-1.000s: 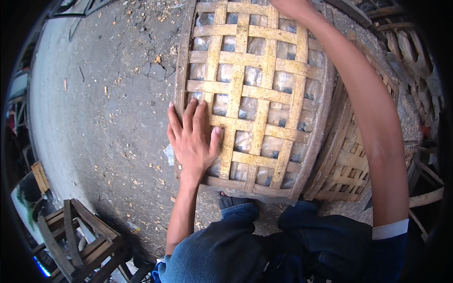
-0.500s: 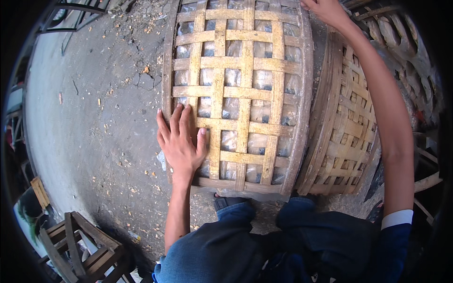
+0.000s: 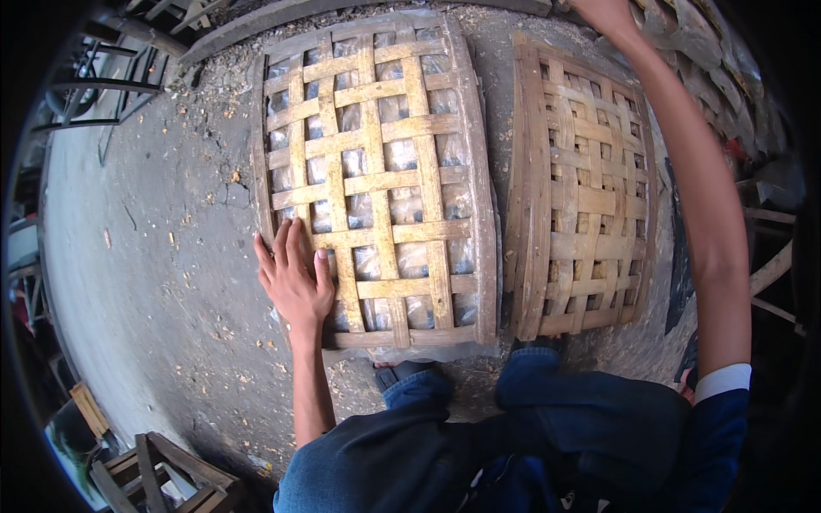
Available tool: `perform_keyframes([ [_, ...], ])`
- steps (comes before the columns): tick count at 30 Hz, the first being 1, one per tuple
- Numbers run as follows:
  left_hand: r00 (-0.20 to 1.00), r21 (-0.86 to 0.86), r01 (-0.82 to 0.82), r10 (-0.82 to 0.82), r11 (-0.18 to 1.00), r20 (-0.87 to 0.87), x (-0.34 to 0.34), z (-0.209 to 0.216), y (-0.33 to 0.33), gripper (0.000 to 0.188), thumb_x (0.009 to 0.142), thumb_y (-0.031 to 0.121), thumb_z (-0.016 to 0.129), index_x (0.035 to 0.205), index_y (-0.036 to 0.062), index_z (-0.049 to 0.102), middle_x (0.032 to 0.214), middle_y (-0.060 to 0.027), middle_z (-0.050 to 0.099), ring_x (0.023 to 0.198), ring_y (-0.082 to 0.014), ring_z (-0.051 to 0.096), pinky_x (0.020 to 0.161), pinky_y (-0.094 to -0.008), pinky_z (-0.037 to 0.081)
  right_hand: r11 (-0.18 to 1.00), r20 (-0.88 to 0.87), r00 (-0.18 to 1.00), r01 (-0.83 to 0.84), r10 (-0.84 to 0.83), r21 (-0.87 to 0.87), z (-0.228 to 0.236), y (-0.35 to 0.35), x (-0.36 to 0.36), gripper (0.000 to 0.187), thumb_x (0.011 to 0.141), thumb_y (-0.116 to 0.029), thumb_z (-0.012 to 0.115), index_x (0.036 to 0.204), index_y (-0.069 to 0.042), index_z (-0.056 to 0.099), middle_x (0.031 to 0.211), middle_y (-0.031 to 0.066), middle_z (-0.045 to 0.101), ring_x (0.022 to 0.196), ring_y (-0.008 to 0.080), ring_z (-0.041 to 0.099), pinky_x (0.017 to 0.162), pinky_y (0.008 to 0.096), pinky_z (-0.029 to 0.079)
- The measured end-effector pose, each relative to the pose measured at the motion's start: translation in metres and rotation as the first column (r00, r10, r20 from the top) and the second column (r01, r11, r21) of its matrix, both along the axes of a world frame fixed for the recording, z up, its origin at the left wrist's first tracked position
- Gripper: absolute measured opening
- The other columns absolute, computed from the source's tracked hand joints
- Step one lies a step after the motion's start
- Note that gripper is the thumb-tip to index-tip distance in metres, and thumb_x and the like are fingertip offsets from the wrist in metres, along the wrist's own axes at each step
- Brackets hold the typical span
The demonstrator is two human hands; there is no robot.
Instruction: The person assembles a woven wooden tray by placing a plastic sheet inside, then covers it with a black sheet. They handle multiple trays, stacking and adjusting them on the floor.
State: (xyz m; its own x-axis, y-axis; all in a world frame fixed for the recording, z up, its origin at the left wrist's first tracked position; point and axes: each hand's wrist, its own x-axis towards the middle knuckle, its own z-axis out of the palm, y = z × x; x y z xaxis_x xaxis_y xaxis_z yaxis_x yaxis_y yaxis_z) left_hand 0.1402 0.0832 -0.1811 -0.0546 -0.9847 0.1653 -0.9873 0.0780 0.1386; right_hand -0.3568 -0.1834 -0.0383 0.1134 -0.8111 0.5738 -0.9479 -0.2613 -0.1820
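Observation:
A woven bamboo basket (image 3: 398,181), wide and shallow with plastic-wrapped contents showing through its lattice, lies on the ground in front of me. On its near left edge rests my left hand (image 3: 295,278), open, fingers stretched over the rim and slats. To the right lies a second woven bamboo basket (image 3: 590,201), with a narrow gap between the two. My right hand (image 3: 603,15) reaches past this one to the top edge of the view, off both baskets. Its fingers are mostly cut off there, so their grip is hidden.
A wooden beam (image 3: 342,19) runs along the far side. Stacked brownish pieces (image 3: 710,68) stand at the far right. A slatted wooden stool-like frame (image 3: 167,474) is at the near left, a dark metal frame (image 3: 115,85) at the far left. Crumbs litter the grey ground (image 3: 184,231).
The first basket appears lower and farther left, its far edge now in view. The gap to the second basket has widened. My right hand has left the first basket's far right corner.

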Motion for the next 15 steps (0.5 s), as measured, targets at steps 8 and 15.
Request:
perform_keyframes([
  [8, 1.000, -0.016, 0.003, -0.003, 1.000, 0.013, 0.003, -0.004, 0.003, 0.055, 0.102, 0.044, 0.049, 0.150, 0.0170, 0.051, 0.154, -0.0049, 0.051, 0.152, -0.0438, 0.027, 0.118, -0.0558, 0.028, 0.786, -0.093, 0.816, -0.509, 0.570, 0.349, -0.066, 0.138, 0.156, 0.048, 0.100, -0.032, 0.061, 0.140, -0.005, 0.056, 0.155, 0.0175, 0.046, 0.143, 0.0332, 0.045, 0.121, 0.0483, 0.038],
  [15, 1.000, -0.001, -0.007, 0.007, 1.000, 0.008, 0.007, -0.002, 0.008, 0.054, 0.102, 0.041, 0.049, 0.151, 0.0175, 0.051, 0.155, -0.0062, 0.050, 0.152, -0.0446, 0.026, 0.118, -0.0564, 0.028, 0.362, -0.227, 0.310, -0.501, 0.923, 0.786, -0.096, 0.206, 0.167, 0.071, 0.104, -0.064, 0.033, 0.164, -0.026, 0.023, 0.173, 0.0044, 0.013, 0.159, 0.0256, 0.009, 0.129, 0.0563, 0.004],
])
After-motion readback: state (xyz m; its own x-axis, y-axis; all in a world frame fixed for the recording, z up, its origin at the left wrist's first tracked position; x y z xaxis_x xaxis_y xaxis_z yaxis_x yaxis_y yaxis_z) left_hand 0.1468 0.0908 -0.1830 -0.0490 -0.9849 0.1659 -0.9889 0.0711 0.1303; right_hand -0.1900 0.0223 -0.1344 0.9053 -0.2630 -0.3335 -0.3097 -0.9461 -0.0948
